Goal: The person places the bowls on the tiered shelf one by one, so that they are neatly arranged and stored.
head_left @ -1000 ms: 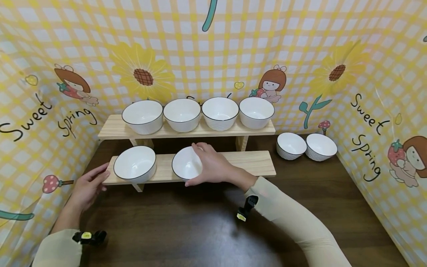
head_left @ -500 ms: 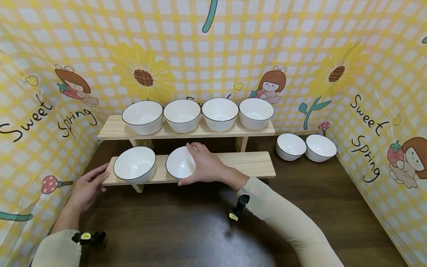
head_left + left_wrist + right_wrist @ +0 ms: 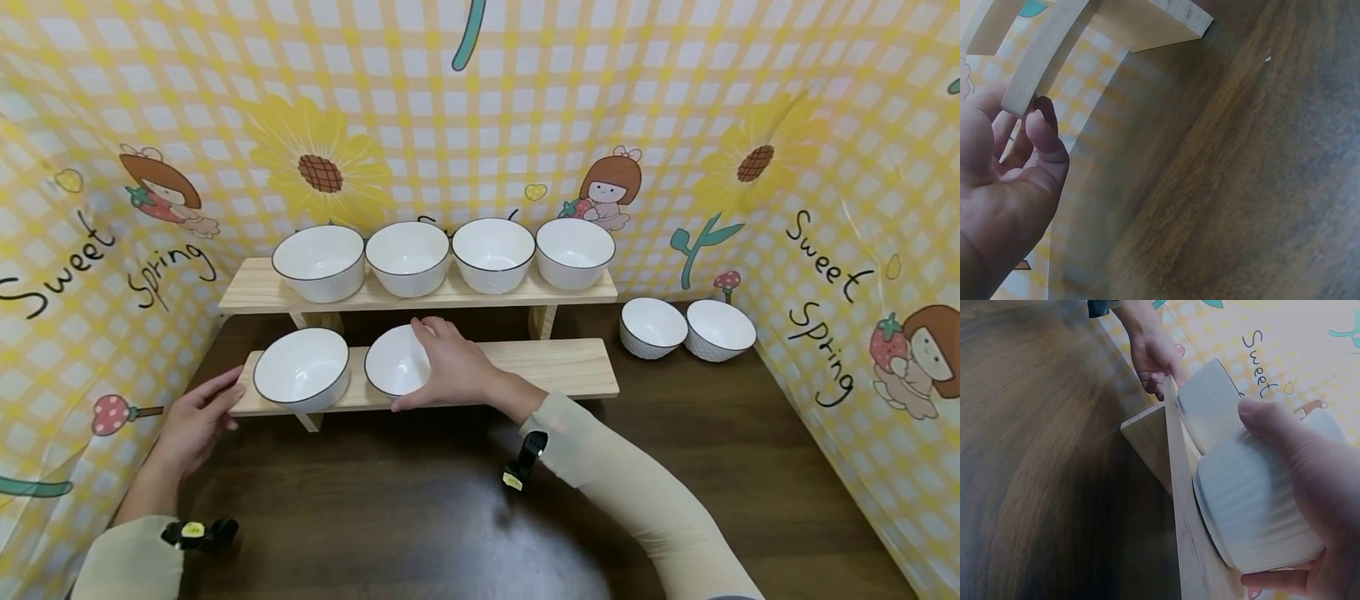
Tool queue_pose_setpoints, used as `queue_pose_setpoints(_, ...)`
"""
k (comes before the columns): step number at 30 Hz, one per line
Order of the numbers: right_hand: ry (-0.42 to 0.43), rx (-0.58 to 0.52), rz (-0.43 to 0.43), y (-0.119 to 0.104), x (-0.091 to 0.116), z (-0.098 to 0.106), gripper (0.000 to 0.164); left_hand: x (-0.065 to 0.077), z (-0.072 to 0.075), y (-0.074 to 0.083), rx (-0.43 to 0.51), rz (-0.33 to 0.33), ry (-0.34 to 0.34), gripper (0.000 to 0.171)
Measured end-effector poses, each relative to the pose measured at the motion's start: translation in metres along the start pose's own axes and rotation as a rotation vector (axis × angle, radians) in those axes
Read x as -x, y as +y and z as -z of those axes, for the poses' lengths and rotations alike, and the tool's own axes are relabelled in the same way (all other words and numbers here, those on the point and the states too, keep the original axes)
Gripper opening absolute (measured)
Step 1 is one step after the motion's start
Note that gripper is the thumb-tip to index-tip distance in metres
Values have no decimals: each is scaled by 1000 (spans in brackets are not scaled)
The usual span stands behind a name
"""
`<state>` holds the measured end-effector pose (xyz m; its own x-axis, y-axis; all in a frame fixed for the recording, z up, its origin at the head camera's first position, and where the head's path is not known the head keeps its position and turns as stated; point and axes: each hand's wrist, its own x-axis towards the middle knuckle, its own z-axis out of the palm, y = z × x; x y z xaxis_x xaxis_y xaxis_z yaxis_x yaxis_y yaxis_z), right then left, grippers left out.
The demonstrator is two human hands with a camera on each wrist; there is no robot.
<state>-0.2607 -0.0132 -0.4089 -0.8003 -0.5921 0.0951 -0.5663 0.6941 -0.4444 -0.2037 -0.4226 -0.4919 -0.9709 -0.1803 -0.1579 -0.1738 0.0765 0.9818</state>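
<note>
My right hand (image 3: 453,367) grips a white bowl with a dark rim (image 3: 393,362) from its right side, thumb at the front and fingers at the back. This bowl stands upright on the lower wooden shelf (image 3: 558,367); the right wrist view shows the ribbed side of the bowl (image 3: 1254,506) close over the board. To its left on the same board stands a larger white bowl (image 3: 300,367), with a narrow gap between them. My left hand (image 3: 193,425) pinches the left end of the lower shelf, and in the left wrist view its fingers curl round the board end (image 3: 1019,97).
Several white bowls stand in a row on the upper shelf (image 3: 247,283) behind. Two smaller bowls, a left one (image 3: 652,327) and a right one (image 3: 720,329), sit on the dark wooden table (image 3: 360,517) at the right. Checked cloth (image 3: 480,133) surrounds the back and sides.
My right hand has slid the bowl leftward along the lower shelf, closer to the larger bowl. The left hand stays at the board end.
</note>
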Motion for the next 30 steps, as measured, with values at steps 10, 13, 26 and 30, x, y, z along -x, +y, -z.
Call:
queue_pose_setpoints(10, 5, 2, 6, -6, -6, -5, 130, -1, 0, 1, -7, -3, -1, 60)
queue_pose_setpoints(13, 4, 13, 7, -7, -8, -8, 131, -1, 0, 1, -12, 0, -5, 61)
queue_pose_setpoints(26, 14, 13, 16, -13, -11, -13, 131, -1, 2, -2, -16, -12, -13, 62)
queue_pose_setpoints(30, 14, 24, 18, -14, -12, -14, 131, -1, 0, -1, -4, -14, -12, 61)
